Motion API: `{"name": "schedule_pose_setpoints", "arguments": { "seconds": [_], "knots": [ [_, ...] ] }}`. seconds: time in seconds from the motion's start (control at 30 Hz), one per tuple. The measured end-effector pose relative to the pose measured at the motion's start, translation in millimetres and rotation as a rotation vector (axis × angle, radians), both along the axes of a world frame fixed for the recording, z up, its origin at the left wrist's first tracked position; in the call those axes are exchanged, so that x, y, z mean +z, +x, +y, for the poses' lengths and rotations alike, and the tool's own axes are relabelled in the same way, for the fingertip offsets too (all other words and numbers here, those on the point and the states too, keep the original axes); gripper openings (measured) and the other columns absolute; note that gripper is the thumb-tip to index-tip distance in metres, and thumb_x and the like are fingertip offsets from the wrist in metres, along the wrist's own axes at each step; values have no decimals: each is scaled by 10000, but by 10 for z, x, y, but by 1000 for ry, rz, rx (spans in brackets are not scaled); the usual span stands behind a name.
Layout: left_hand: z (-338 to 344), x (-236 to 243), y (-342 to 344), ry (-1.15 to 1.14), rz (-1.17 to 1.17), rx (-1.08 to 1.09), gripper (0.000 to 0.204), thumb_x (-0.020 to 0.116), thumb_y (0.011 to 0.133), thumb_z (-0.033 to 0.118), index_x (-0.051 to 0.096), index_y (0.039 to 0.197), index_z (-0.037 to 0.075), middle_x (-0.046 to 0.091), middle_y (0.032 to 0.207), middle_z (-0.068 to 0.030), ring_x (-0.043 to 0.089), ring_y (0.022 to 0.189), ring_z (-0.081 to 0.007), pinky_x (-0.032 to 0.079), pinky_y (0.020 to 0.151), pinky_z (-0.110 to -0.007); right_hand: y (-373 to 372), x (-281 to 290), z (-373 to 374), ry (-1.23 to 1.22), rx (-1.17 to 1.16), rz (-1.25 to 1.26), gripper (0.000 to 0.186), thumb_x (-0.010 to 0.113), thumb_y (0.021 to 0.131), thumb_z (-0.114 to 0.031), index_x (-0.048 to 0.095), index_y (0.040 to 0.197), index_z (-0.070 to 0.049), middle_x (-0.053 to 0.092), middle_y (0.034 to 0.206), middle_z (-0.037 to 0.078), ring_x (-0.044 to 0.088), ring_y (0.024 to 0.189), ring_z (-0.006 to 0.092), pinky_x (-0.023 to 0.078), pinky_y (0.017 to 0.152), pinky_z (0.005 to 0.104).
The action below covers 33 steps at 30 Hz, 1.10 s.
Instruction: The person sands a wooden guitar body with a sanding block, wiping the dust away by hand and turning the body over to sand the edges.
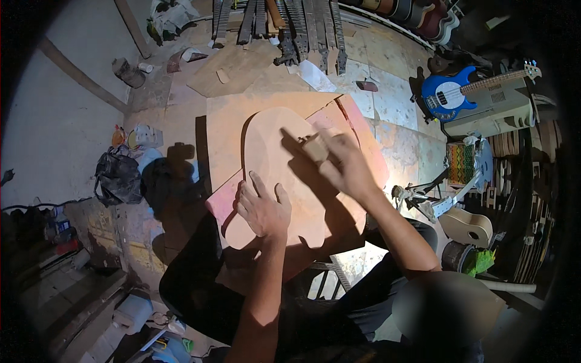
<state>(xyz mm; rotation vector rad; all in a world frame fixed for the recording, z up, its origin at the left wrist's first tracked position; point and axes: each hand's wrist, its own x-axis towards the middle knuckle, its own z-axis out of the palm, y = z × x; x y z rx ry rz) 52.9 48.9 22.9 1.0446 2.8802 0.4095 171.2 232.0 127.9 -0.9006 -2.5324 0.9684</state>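
A pale, bare wooden guitar body lies flat in front of me, with rounded edges and a cutaway horn at its near end. It rests on an orange and pink board. My left hand presses on its near left part, fingers spread and flat. My right hand grips a small tan block over the body's right side. The block looks like a sanding block. Its underside is hidden, and shadow falls beside it, so I cannot tell whether it touches the wood.
Several guitar necks lie at the far side. A blue bass guitar leans at the right, above an unfinished guitar body with a round hole. A black plastic bag sits on the floor at the left. Dark-trousered legs flank the board.
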Motion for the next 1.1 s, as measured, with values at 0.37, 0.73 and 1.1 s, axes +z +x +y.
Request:
{"name": "schedule_pose_setpoints", "arguments": {
  "seconds": [0.37, 0.73, 1.1],
  "knots": [
    [37, 41, 10, -31, -21, 6, 732, 605, 1023, 466, 453, 1600, 41, 529, 1483, -305, 520, 1371, -438, 365, 1154, -573, -136, -464, 131, 278, 32, -220, 821, 806, 838, -120, 532, 1601, -252, 640, 1164, 201, 655, 1022, 389, 562, 893, 485],
    [38, 35, 1, -42, -28, 4, 750, 605, 1014, 472, 448, 1604, 35, 521, 1489, -315, 519, 1371, -450, 370, 1150, -588, -195, -489, -150, 424, 91, -170, 694, 769, 859, -98, 632, 1520, -258, 663, 1106, 140, 641, 968, 337, 554, 868, 449],
    [13, 48, -11, -25, -13, -1, 741, 610, 1013, 461, 463, 1590, 19, 526, 1479, -310, 516, 1369, -442, 375, 1139, -582, -105, -505, -284, 219, 53, -116, 750, 764, 878, -196, 529, 1590, -191, 685, 1178, 222, 692, 963, 405, 570, 873, 502]
  ]
}}
